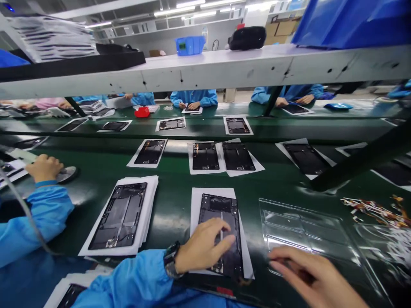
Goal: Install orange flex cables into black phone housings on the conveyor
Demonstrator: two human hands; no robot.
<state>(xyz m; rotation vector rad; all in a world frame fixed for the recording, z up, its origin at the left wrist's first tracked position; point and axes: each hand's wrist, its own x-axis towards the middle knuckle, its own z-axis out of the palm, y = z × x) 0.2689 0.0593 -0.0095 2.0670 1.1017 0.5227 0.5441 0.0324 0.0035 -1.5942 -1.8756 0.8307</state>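
Note:
An opened tablet housing, black with a pale strip down its middle, lies on white paper in front of me. Over its lower left half is my left hand, thumb apart from the fingers, holding nothing; whether it touches the housing I cannot tell. My right hand is at the near side of a clear plastic tray, thumb and forefinger brought close in a pinch. Anything between those fingertips is too small to make out. A small blurred orange-brown piece shows at the housing's lower edge.
Left of me, another tablet housing tops a stack of white sheets. Loose flex cables lie at far right. More housings sit on the conveyor beyond. A shelf crosses overhead, with a dark green post at right. A co-worker's arm reaches in at left.

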